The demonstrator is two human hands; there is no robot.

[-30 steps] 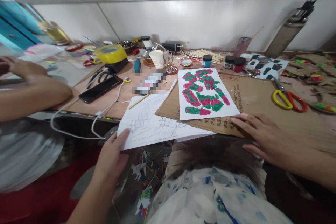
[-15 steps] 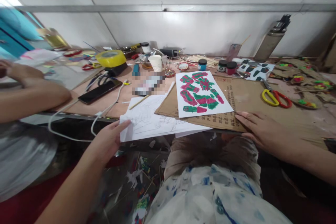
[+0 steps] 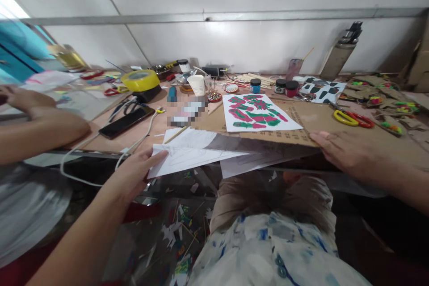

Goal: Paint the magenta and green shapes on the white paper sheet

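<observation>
My left hand [image 3: 134, 172] pinches the near left corner of a white paper sheet with pencil line drawings [image 3: 186, 154], thumb on top. Part of that sheet lies in shadow under a raised brown cardboard sheet [image 3: 214, 120]. My right hand [image 3: 348, 149] grips the near edge of the cardboard, its thumb side hidden. On the cardboard rests a white sheet painted with pink and green shapes [image 3: 259, 114]. Another white paper [image 3: 234, 167] sticks out below, over the table edge. A thin wooden stick or pencil [image 3: 176, 135] lies across the drawing's far left part.
Scissors with yellow and red handles [image 3: 355, 119] lie at the right. Paint jars [image 3: 255, 86], a paper cup [image 3: 197, 85], yellow tape [image 3: 140, 81] and a phone [image 3: 127, 122] stand or lie farther back. Another person's arm [image 3: 43, 118] rests at the left. Scraps [image 3: 184, 223] litter the floor.
The cardboard's near edge has risen in my right hand, tilting the painted sheet on it. More of the papers beneath shows, and my left hand keeps hold of the drawing.
</observation>
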